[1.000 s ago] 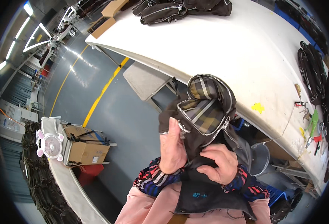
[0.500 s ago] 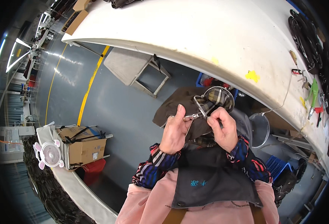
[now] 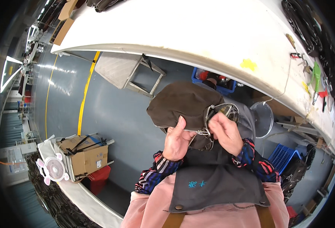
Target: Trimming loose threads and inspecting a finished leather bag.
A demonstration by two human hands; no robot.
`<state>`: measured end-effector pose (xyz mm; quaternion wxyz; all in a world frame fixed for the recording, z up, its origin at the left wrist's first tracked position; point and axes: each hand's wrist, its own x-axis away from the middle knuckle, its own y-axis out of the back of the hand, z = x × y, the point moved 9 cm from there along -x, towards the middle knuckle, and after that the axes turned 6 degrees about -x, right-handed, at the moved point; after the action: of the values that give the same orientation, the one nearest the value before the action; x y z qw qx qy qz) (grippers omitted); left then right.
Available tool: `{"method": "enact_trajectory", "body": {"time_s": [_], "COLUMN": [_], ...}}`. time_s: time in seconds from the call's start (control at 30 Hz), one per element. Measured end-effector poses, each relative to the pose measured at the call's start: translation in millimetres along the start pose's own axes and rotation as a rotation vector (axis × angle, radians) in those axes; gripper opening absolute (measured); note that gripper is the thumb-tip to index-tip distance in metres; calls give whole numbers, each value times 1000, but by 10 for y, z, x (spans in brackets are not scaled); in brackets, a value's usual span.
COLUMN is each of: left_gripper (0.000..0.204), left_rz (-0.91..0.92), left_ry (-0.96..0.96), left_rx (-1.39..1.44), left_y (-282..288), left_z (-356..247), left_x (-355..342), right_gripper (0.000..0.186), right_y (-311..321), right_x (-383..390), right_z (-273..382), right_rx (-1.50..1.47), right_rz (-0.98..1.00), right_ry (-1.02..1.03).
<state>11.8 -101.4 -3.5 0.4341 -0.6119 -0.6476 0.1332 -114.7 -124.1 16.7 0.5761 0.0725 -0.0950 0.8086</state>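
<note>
A dark brown fabric bag (image 3: 179, 104) with a metal zipper (image 3: 201, 132) hangs between my hands, above my lap. Part of its plaid lining (image 3: 233, 111) shows at the right end of the opening. My left hand (image 3: 176, 142) is closed on the near edge of the bag, thumb on top beside the zipper teeth, the other fingers mostly hidden beneath. On the other side of the zipper pull, my right hand (image 3: 225, 131) pinches the edge of the opening between thumb and bent fingers. What lies right under its fingertips is partly hidden.
A long white table (image 3: 167, 28) runs across the far side, with a green air gun (image 3: 315, 78) and dark straps at its right. Beneath stand a grey padded stool (image 3: 118, 70) and a blue crate (image 3: 226, 85). A cardboard box (image 3: 87, 155) and small fan (image 3: 55, 169) are at left.
The bag's brown body has spread out and turned more toward me, covering much of the plaid lining. My right hand has shifted slightly downward along the opening. The whole view has moved a little.
</note>
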Motion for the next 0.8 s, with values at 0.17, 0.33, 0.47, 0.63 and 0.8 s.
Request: {"method": "enact_trajectory", "body": {"time_s": [0.17, 0.33, 0.47, 0.63, 0.8], "left_gripper": [38, 48, 49, 46, 44], "left_rz": [63, 161, 142, 224, 45], "left_ry": [35, 172, 210, -9, -122], "left_rx": [-5, 105, 130, -37, 1], "left_y": [40, -38, 1, -99, 30], "left_z": [109, 212, 233, -34, -138], "left_x": [-3, -31, -56, 1, 32], "right_gripper": [15, 13, 13, 14, 15], "right_y": [-34, -1, 10, 66, -13], "right_x": [-16, -35, -42, -71, -1], "right_z": [34, -71, -132, -168, -134], "right_rx": [88, -233, -293, -295, -229], "right_rz": [-34, -35, -9, -11, 19], "right_ry": [165, 160, 119, 79, 114]}}
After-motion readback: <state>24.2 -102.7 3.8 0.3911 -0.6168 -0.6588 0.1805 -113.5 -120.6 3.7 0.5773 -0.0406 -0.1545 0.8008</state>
